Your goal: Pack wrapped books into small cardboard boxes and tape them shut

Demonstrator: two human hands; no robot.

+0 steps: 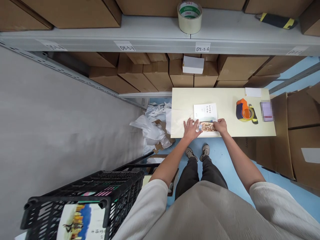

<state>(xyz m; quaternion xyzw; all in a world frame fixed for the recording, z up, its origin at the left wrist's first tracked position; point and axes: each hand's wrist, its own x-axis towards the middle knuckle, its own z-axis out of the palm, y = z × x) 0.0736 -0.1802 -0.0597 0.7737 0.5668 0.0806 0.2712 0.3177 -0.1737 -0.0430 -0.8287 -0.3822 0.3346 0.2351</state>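
A white book [205,112] with dark vertical characters lies on the pale yellow table [225,96] in front of me. Across its lower part runs a brown patterned band with a small blue figure. My left hand [192,129] rests at the lower left of the book, fingers spread, the fingertips on its edge. At the lower right edge, my right hand [220,126] has its thumb and fingers pressed together on the book's side. An orange and dark blue tape dispenser [243,110] sits on the table to the right.
Boxes [156,71] fill the shelf [155,43] behind the table; a tape roll [189,20] and a cutter [277,20] lie on it. White wrapping [150,130] is heaped at the left. A black crate [100,190] with books stands lower left, large cartons [303,133] at right.
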